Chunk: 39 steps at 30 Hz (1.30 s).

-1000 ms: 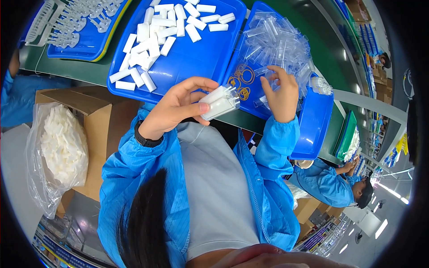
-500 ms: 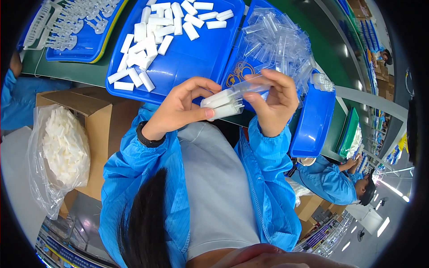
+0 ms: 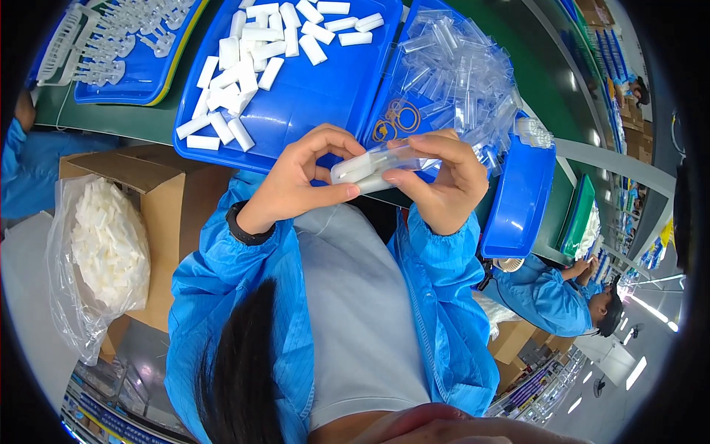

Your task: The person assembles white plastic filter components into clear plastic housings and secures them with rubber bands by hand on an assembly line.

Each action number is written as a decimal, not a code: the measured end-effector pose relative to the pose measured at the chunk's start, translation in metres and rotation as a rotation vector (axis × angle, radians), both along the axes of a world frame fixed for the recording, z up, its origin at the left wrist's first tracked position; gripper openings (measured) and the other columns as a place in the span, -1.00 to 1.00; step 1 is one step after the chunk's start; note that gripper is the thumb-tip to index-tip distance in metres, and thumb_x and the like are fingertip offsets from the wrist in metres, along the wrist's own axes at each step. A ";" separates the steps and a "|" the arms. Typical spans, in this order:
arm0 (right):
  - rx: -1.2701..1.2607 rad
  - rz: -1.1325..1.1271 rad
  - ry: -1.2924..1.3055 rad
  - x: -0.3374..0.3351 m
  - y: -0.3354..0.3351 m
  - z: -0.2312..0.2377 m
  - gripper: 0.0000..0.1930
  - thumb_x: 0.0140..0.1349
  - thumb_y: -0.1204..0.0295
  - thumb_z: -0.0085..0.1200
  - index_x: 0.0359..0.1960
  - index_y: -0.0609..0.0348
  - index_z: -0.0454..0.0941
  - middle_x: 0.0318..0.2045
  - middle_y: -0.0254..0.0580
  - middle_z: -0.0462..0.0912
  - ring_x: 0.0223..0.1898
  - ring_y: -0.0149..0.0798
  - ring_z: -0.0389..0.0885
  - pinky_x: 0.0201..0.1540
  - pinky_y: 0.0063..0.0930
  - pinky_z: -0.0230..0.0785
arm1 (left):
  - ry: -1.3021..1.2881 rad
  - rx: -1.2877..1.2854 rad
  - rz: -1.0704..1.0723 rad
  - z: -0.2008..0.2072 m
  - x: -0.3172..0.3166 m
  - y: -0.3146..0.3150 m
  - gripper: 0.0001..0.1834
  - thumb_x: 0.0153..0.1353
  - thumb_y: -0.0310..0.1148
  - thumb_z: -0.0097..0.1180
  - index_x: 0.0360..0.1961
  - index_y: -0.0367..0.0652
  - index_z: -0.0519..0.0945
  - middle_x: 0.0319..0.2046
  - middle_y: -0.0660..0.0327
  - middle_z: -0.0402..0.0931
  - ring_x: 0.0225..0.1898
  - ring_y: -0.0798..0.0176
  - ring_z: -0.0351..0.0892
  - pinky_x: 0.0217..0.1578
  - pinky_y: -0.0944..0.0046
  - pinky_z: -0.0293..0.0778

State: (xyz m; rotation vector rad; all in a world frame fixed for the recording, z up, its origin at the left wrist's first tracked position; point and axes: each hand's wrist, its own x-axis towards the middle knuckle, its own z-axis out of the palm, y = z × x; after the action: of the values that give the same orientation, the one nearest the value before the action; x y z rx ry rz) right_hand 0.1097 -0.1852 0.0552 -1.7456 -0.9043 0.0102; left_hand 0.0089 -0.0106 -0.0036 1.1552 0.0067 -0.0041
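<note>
Low in front of my chest, my left hand (image 3: 292, 183) pinches the left end of a pair of white blocks (image 3: 356, 172) between thumb and fingers. My right hand (image 3: 447, 185) grips a clear plastic sleeve (image 3: 405, 155) from the right. The sleeve reaches over at least part of the blocks; its exact left edge is hard to make out. Behind my hands, a blue tray (image 3: 296, 96) carries many loose white blocks (image 3: 244, 63). Right of that, clear sleeves (image 3: 458, 66) are heaped in another blue tray (image 3: 384, 111), beside tan rubber bands (image 3: 399, 118).
A cardboard box (image 3: 166, 222) and a plastic bag of white pieces (image 3: 111, 244) are at the left. Clear plastic parts (image 3: 103, 44) fill a far-left tray. A narrow blue tray (image 3: 518, 200) stands at the right, near a co-worker in blue (image 3: 543, 296).
My right hand has moved slightly left and down, its fingers closing in on the sleeve. The sleeve now lies further over the white blocks. My left hand stays nearly in place.
</note>
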 end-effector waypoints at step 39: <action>0.166 0.008 0.417 -0.013 -0.005 -0.025 -0.65 -0.04 0.61 0.32 -0.16 0.26 0.53 -0.27 -0.07 0.68 -0.23 -0.26 0.63 -0.19 -0.47 0.44 | -0.123 0.422 0.242 0.007 0.003 -0.005 -0.83 0.12 -0.43 0.25 -0.29 -0.20 0.54 -0.23 0.17 0.46 -0.20 0.31 0.50 -0.45 0.47 0.46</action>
State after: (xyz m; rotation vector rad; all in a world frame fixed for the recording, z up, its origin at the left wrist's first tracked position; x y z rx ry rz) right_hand 0.0971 -0.1902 0.0301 -1.5091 -0.5873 0.2867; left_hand 0.0116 -0.0157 0.0033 1.5687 0.0402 0.2950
